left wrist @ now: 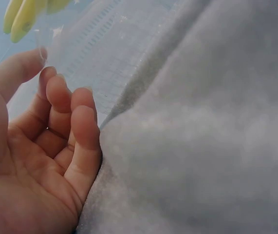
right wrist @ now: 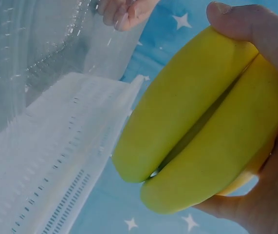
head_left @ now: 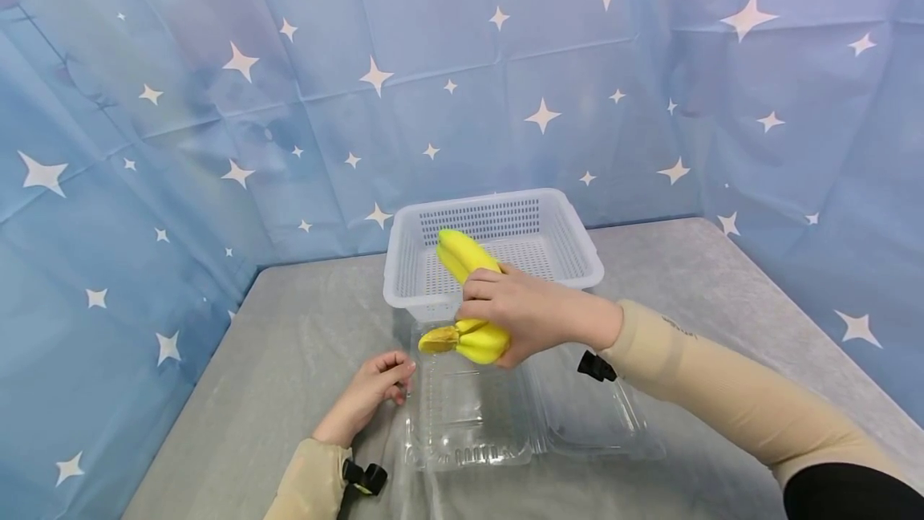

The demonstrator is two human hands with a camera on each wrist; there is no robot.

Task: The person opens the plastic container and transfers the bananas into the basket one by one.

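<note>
A bunch of yellow bananas [head_left: 482, 341] is gripped in my right hand [head_left: 523, 307], raised over an opened clear plastic clamshell box [head_left: 469, 416] and the near rim of the white basket. The brown stem end points left in the head view. In the right wrist view, fingers wrap the sides of the bananas [right wrist: 187, 112], two of them facing the camera. My left hand [head_left: 371, 387] is at the box's left edge. Its thumb and index fingertip pinch the clear rim in the left wrist view, where the other fingers [left wrist: 85, 126] are bent.
Behind the box stands a white perforated plastic basket [head_left: 404, 263]. The box's other half [head_left: 592, 416] lies spread to the right. A grey cloth [head_left: 310, 311] covers the table, and a blue star-patterned curtain [head_left: 462, 127] hangs along its back and sides.
</note>
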